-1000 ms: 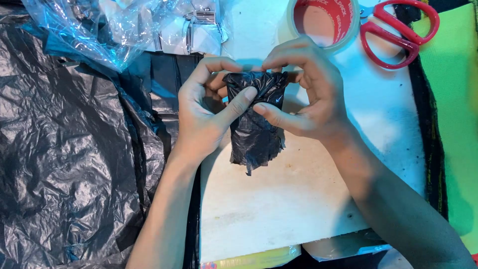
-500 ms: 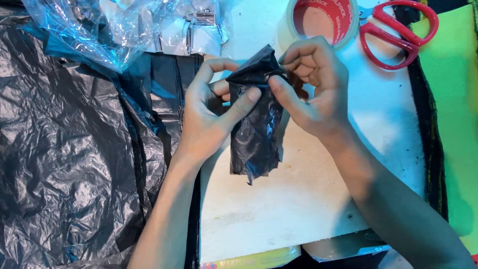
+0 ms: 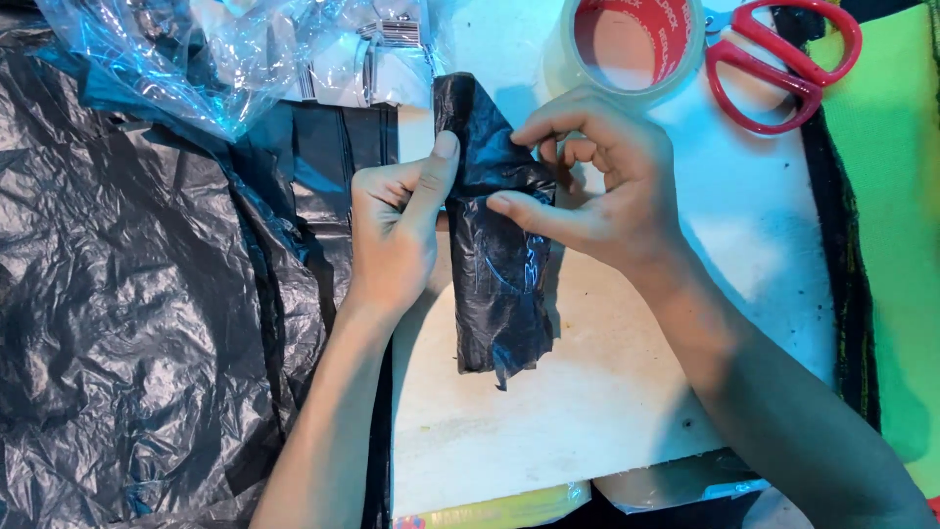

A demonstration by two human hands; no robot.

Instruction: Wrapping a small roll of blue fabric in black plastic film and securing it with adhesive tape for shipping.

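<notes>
Centre of frame: a narrow black plastic bundle (image 3: 497, 264) lies lengthwise on the pale board (image 3: 587, 411), its top end reaching toward the upper middle of the frame, its ragged lower end free near the board's centre. Left hand (image 3: 397, 230) presses against the bundle's left edge, thumb extended upward along the plastic, remaining fingers curled in; it grips the wrap from the side. Right hand (image 3: 607, 186) pinches the bundle from the right, thumb tip on the front face, index finger hooked over the upper part, other fingers loosely bent behind. Change from half a second ago: the bundle then stood crumpled and partly lifted between both hands, with a peaked top; now it is longer, flatter and straighter, with the top flap drawn up and smoothed. A second ago it was a shorter, bunched wad held at its upper edge. Judgement: the wrap is being stretched and tidied around whatever is inside; contents not visible. Surroundings: large crinkled black plastic sheet (image 3: 137, 294) fills the left of frame; clear plastic film (image 3: 176, 59) upper left; roll of tape (image 3: 632, 44) at upper middle, just above the right hand; red-handled scissors (image 3: 783, 64) upper right; green surface (image 3: 896, 196) at right edge.
</notes>
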